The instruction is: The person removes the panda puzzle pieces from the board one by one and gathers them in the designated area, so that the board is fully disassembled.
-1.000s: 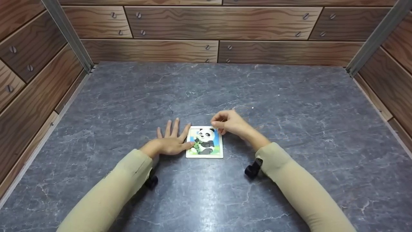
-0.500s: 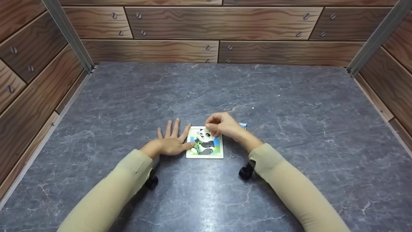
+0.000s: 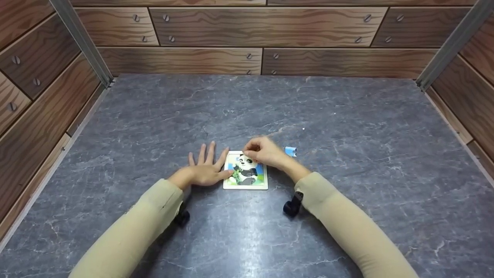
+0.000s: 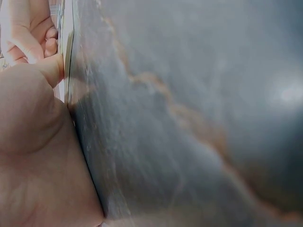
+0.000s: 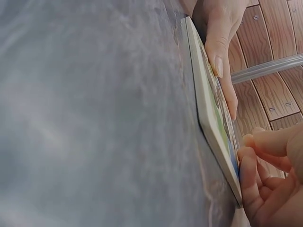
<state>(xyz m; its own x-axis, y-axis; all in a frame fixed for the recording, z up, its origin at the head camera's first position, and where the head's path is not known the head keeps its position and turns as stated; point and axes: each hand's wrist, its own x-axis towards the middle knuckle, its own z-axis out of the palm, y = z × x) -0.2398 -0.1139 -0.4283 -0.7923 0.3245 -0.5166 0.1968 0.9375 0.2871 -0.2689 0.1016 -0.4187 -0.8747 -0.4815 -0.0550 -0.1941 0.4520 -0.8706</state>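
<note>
A small panda jigsaw puzzle (image 3: 248, 179) in a white-edged frame lies flat on the dark marbled table. At its left edge my left hand (image 3: 202, 174) rests with fingers spread, the thumb over the picture. My right hand (image 3: 264, 152) is above the puzzle's top edge, thumb and forefinger pinched together at a puzzle piece by the panda's head; the fingers hide most of this piece. In the right wrist view the curled fingers of the right hand (image 5: 270, 175) are close over the board. One loose blue puzzle piece (image 3: 290, 151) lies just beyond the right wrist.
The grey marbled tabletop (image 3: 173, 112) surrounds the puzzle. Wood-patterned panels (image 3: 266, 27) stand along the back and both sides, with metal posts (image 3: 83, 42) at the corners. A black wrist camera (image 3: 292, 206) hangs below the right sleeve.
My right hand has moved a little left along the puzzle's top, uncovering the loose blue piece behind the wrist. The panda's head has shifted slightly. My left hand has stayed in place.
</note>
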